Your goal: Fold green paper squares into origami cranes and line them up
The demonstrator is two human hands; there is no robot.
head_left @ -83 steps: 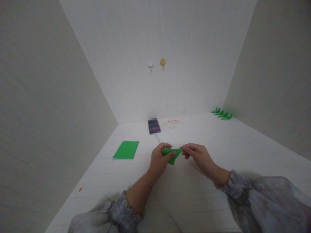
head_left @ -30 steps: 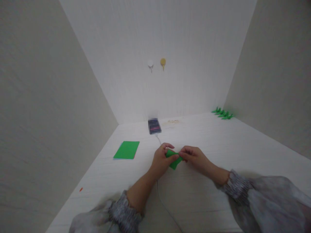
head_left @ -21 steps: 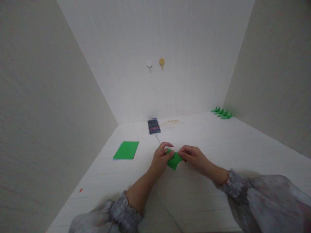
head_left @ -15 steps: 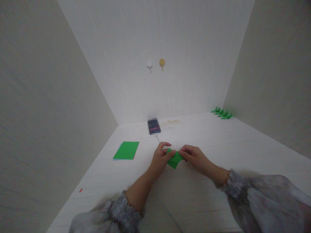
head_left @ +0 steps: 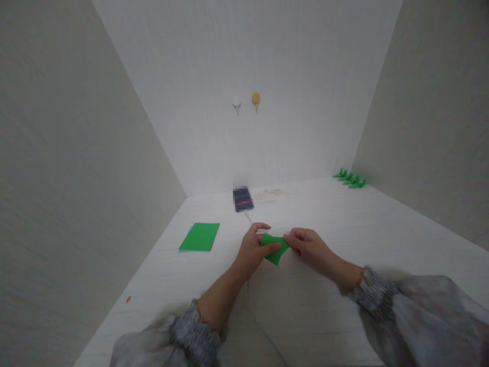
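Observation:
A small piece of folded green paper [head_left: 274,256] is held between both hands above the white table. My left hand [head_left: 255,250] pinches it from the left, thumb lying across its front and index finger arched above. At the paper's right corner, my right hand [head_left: 303,242] grips with thumb and fingertips, the other fingers curled. Part of the paper is hidden behind the left thumb. Left of the hands lies a stack of square paper [head_left: 199,237], green on top with other colours peeking out at the edges.
Several folded green paper figures [head_left: 349,179] stand in a row at the back right corner. A phone-like dark device [head_left: 243,199], blurred, sits near the back wall, with a white cable [head_left: 254,318] running forward. A small red scrap [head_left: 128,299] lies at left. Two hooks [head_left: 255,98] are on the wall.
My left thumb has slid slightly right and down over the green paper, whose front looks flatter. My right hand has shifted a little right, still pinching the corner.

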